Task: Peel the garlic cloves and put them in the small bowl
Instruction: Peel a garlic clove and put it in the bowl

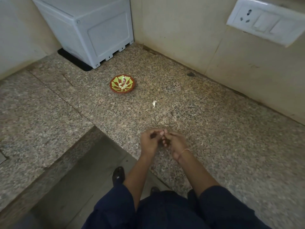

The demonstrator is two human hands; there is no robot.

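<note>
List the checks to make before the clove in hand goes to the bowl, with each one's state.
1. Clove held: pinched between left hand and right hand. Ok.
2. Clove fully peeled: fingers hide most of it. Cannot tell.
3. Bowl upright on the counter, mouth open. Ok.
4. Room in bowl: only a few cloves at its middle. Ok.
5. Way from hands to bowl: nothing stands in it. Ok.
6. Pale piece loose on the counter, unpeeled clove or skin: cannot tell.
</note>
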